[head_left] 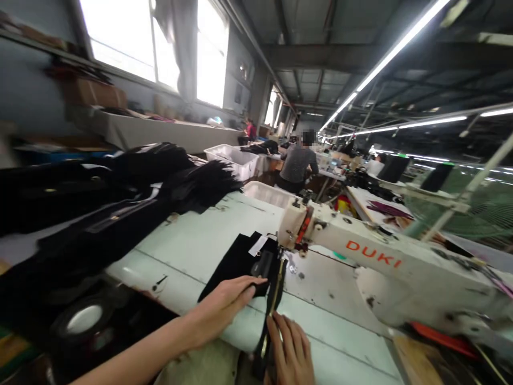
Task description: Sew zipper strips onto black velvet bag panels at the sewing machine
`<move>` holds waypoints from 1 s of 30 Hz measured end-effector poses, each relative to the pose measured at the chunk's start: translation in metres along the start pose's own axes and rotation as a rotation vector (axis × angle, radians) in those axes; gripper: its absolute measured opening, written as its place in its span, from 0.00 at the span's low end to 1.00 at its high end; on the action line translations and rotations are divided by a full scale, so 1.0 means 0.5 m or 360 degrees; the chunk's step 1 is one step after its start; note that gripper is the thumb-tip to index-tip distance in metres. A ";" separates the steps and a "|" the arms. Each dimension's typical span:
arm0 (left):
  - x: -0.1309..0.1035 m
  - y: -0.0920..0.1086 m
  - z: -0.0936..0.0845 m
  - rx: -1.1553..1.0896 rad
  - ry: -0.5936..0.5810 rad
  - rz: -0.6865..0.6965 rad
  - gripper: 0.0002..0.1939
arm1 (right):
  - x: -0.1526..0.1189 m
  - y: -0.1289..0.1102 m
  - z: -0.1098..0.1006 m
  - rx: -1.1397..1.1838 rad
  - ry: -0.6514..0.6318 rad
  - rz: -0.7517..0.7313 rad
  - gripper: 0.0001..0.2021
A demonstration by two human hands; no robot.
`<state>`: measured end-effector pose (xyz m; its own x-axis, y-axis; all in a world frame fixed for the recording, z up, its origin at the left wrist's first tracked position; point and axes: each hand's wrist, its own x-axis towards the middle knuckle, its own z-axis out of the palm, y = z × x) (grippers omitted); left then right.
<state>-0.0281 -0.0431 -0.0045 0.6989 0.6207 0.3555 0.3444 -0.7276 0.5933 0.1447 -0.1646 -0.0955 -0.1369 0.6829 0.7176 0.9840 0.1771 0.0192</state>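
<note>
A black fabric piece with a small white label lies on the pale sewing table, its edge at the needle of a white sewing machine. My left hand rests flat on this fabric, fingers stretched toward the needle. A black zipper with gold-coloured teeth runs from the presser foot toward me and hangs over the table's front edge. Along the zipper's near part, my right hand holds it with bent fingers; the thumb is hidden.
Stacked black fabric pieces cover the left side. White plastic bins stand beyond the table. A person in a grey top sits farther ahead. Thread cones and a large green fan are at right.
</note>
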 end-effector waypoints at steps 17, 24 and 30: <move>0.021 0.026 -0.041 -0.0516 -0.0119 -0.0285 0.22 | 0.166 0.184 -0.128 0.1047 -0.0050 0.1111 0.23; 0.001 0.005 -0.029 -0.0325 -0.0165 -0.0236 0.21 | 0.151 0.099 -0.089 0.0626 -0.0065 -0.0052 0.17; -0.037 -0.003 0.004 0.0169 -0.0321 0.0288 0.24 | 0.030 0.012 -0.027 0.0213 -0.0127 -0.0151 0.18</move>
<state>-0.0403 -0.0542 -0.0136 0.8618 0.4149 0.2918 0.2589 -0.8545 0.4503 0.1499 -0.1628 -0.0750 -0.2423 0.7116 0.6595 0.9430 0.3326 -0.0124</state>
